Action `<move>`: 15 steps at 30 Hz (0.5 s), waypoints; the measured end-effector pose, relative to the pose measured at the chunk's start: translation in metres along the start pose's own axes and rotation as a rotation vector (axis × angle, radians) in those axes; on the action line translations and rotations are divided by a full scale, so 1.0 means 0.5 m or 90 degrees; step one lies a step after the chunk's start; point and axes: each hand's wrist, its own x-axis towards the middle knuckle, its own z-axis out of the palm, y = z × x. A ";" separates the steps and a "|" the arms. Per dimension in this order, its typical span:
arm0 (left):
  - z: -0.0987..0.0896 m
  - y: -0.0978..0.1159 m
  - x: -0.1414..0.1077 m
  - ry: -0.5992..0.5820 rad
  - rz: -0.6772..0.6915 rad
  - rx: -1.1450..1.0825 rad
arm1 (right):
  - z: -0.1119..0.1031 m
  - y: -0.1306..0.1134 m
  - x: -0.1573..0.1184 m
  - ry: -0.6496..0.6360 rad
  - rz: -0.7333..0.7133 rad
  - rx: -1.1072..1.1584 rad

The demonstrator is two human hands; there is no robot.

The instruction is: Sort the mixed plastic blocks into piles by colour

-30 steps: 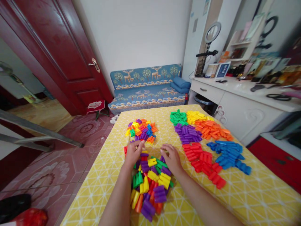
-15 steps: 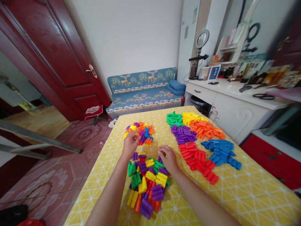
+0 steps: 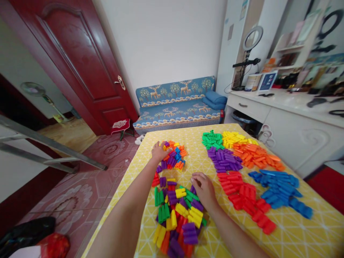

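Note:
My left hand reaches over the left side of a far mixed heap of small plastic pieces, with its fingers spread. Those pieces are orange, purple, blue, yellow and red. My right hand hovers beside a nearer mixed heap of ribbed plastic blocks, its fingers curled toward the thumb. Whether anything sits inside that curl is hidden. The nearer heap mixes purple, yellow, green, red and orange blocks. Some red blocks lie by my left forearm.
Single-colour piles lie on the right of the yellow tablecloth: green, yellow, purple, orange, red and blue. Beyond the table stands a blue sofa; a white dresser is at the right.
My left hand has shifted to the left side of the far heap, and its fingers have spread. My right hand stays near the closer heap. The view has turned left.

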 end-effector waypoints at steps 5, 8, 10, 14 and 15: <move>0.011 0.012 0.075 -0.085 -0.018 0.055 | -0.001 -0.004 -0.001 -0.003 0.010 -0.003; 0.016 0.011 0.100 -0.144 -0.005 0.061 | -0.002 -0.005 -0.001 -0.007 0.011 -0.005; 0.018 0.008 0.107 -0.177 0.001 0.058 | -0.002 -0.006 0.000 -0.008 0.010 -0.005; 0.016 0.004 0.094 -0.172 0.023 0.064 | 0.000 -0.006 0.001 -0.001 0.004 -0.006; 0.015 0.004 0.087 -0.169 0.030 0.069 | 0.000 -0.006 0.002 0.000 0.001 -0.008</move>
